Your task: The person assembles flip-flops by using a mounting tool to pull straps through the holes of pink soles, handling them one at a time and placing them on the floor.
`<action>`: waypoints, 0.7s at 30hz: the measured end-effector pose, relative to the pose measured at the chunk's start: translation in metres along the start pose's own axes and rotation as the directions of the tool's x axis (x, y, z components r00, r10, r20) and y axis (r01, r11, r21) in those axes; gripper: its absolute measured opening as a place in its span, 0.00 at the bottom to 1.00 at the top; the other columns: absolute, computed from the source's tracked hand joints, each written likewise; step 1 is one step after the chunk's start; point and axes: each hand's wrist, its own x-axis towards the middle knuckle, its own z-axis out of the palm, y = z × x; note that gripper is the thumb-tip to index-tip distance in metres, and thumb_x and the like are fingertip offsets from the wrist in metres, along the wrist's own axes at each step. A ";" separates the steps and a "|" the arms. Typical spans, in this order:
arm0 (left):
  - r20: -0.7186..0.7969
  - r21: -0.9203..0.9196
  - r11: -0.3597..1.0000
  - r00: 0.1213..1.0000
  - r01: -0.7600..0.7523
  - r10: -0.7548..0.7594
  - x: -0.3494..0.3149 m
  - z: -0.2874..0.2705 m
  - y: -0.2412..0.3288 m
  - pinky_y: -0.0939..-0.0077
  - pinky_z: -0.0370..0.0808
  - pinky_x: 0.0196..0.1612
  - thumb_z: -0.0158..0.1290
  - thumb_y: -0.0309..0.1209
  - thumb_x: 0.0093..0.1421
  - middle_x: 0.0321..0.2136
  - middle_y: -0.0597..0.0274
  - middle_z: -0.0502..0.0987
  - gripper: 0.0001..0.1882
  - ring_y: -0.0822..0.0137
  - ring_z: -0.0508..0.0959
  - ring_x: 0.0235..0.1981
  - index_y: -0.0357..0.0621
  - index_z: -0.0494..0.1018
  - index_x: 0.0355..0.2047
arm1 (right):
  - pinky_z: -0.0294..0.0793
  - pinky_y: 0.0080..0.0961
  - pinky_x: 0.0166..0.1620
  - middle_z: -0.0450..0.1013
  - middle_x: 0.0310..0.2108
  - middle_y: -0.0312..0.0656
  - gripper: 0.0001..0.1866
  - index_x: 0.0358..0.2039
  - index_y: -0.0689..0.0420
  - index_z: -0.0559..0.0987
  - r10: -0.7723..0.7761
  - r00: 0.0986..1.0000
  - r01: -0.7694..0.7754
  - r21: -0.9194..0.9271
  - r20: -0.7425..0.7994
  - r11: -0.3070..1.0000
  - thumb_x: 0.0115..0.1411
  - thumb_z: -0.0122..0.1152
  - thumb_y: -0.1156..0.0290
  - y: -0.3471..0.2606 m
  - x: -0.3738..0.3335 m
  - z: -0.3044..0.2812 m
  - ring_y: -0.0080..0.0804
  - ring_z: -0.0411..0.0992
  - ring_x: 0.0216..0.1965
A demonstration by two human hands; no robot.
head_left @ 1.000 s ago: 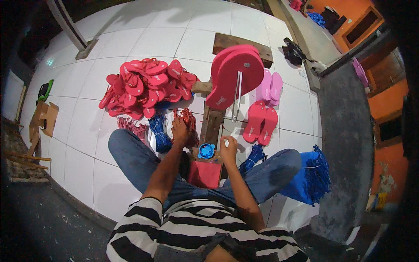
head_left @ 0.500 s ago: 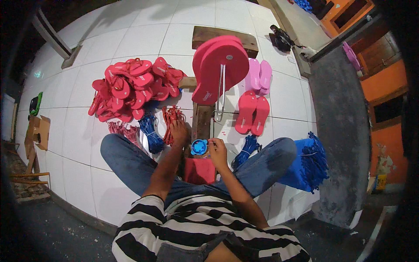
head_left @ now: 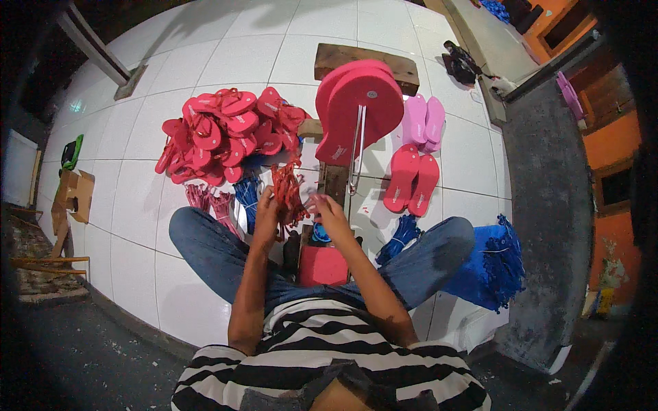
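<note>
My left hand (head_left: 266, 216) is closed round the left side of a bundle of red sandal straps (head_left: 290, 197), in front of my lap. To its right, my right hand (head_left: 330, 218) has its fingers apart and pointing at the bundle, slightly blurred; I see nothing in it. Below my right hand is a small blue bowl (head_left: 321, 233), partly hidden by it. Red sandal soles (head_left: 363, 109) are stacked on a wooden stand (head_left: 334, 183), with a long metal prong in front of the top one.
A heap of red sandals (head_left: 219, 133) lies at the left. Pink straps (head_left: 221, 211) and blue straps (head_left: 247, 195) lie nearby. Red soles (head_left: 411, 179) and pink soles (head_left: 423, 122) rest at the right. More blue straps (head_left: 399, 236) and a big blue bundle (head_left: 504, 264) flank my right knee.
My left hand has gone from lying over the red straps to gripping their side, and the bundle looks raised. My right hand has moved from the blue bowl up towards the straps.
</note>
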 end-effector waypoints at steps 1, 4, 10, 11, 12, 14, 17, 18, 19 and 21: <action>0.013 0.113 0.990 0.997 -0.082 0.081 -0.011 -0.001 -0.003 0.81 0.70 0.28 0.41 0.29 0.62 0.27 0.65 0.74 0.10 0.77 0.72 0.24 0.44 0.67 0.44 | 0.72 0.24 0.42 0.73 0.41 0.41 0.20 0.47 0.59 0.73 0.062 0.996 -0.063 0.016 0.057 0.998 0.65 0.48 0.56 -0.002 0.005 0.010 0.29 0.72 0.42; 0.078 0.366 0.890 0.962 -0.272 0.262 -0.029 0.001 -0.018 0.74 0.73 0.35 0.44 0.27 0.61 0.32 0.57 0.75 0.15 0.67 0.76 0.31 0.37 0.65 0.49 | 0.70 0.25 0.47 0.70 0.46 0.44 0.25 0.51 0.60 0.71 -0.204 0.945 0.270 -0.260 0.254 0.927 0.64 0.49 0.52 0.010 0.025 0.020 0.32 0.70 0.47; 0.272 0.729 0.506 0.874 -0.461 0.403 -0.041 -0.018 0.002 0.67 0.71 0.42 0.51 0.26 0.58 0.35 0.47 0.72 0.17 0.51 0.74 0.37 0.35 0.68 0.48 | 0.68 0.22 0.44 0.72 0.41 0.41 0.25 0.51 0.59 0.71 -0.143 0.923 0.212 -0.160 0.357 0.964 0.63 0.50 0.51 -0.044 -0.001 0.039 0.27 0.69 0.39; 0.314 0.750 0.451 0.861 -0.483 0.400 -0.044 -0.014 0.013 0.66 0.71 0.42 0.51 0.26 0.57 0.34 0.48 0.71 0.17 0.51 0.74 0.36 0.35 0.68 0.47 | 0.69 0.25 0.44 0.72 0.41 0.43 0.27 0.53 0.56 0.70 -0.147 0.887 0.231 -0.144 0.438 0.962 0.63 0.49 0.49 -0.052 -0.006 0.036 0.30 0.70 0.38; 0.277 0.730 0.572 0.927 -0.375 0.254 -0.047 -0.015 0.025 0.66 0.70 0.41 0.50 0.24 0.57 0.33 0.51 0.71 0.13 0.56 0.73 0.36 0.36 0.70 0.44 | 0.69 0.23 0.41 0.72 0.38 0.40 0.26 0.52 0.56 0.70 -0.155 0.903 0.240 -0.173 0.400 0.955 0.63 0.49 0.49 -0.052 -0.006 0.035 0.28 0.69 0.36; 0.123 0.649 0.692 0.942 -0.315 0.314 -0.045 -0.028 0.030 0.66 0.69 0.42 0.49 0.24 0.56 0.34 0.53 0.71 0.14 0.59 0.73 0.37 0.36 0.70 0.44 | 0.68 0.21 0.35 0.71 0.33 0.34 0.23 0.50 0.56 0.72 -0.176 0.928 0.260 -0.231 0.329 0.938 0.64 0.50 0.51 -0.054 -0.007 0.039 0.23 0.67 0.31; 0.150 0.656 0.500 0.747 -0.566 0.648 -0.029 -0.019 0.053 0.69 0.68 0.44 0.48 0.25 0.56 0.34 0.59 0.70 0.18 0.64 0.71 0.37 0.39 0.67 0.48 | 0.65 0.15 0.30 0.69 0.29 0.30 0.19 0.45 0.55 0.73 0.058 0.902 -0.029 -0.073 0.428 0.997 0.63 0.52 0.53 -0.072 -0.020 0.026 0.17 0.65 0.28; 0.209 0.659 0.440 0.711 -0.610 0.671 -0.024 -0.005 0.067 0.70 0.68 0.44 0.48 0.26 0.57 0.34 0.60 0.70 0.19 0.64 0.71 0.37 0.40 0.66 0.50 | 0.63 0.15 0.29 0.68 0.28 0.29 0.18 0.44 0.55 0.73 0.076 0.870 -0.071 -0.028 0.488 0.997 0.64 0.52 0.54 -0.077 -0.023 0.022 0.16 0.63 0.27; 0.258 0.596 0.513 0.752 -0.618 0.607 -0.022 0.002 0.071 0.70 0.68 0.44 0.47 0.27 0.58 0.35 0.61 0.70 0.19 0.65 0.71 0.37 0.40 0.65 0.51 | 0.62 0.14 0.28 0.67 0.27 0.28 0.17 0.42 0.55 0.73 0.089 0.833 -0.116 0.014 0.546 0.993 0.64 0.52 0.54 -0.082 -0.024 0.019 0.14 0.62 0.25; 0.364 0.411 0.762 0.857 -0.500 0.366 -0.020 0.012 0.076 0.70 0.70 0.43 0.46 0.28 0.60 0.35 0.63 0.71 0.20 0.66 0.71 0.37 0.42 0.63 0.53 | 0.56 0.13 0.25 0.62 0.23 0.26 0.15 0.39 0.55 0.72 0.088 0.784 -0.165 0.070 0.614 0.984 0.64 0.52 0.55 -0.095 -0.027 0.013 0.12 0.57 0.23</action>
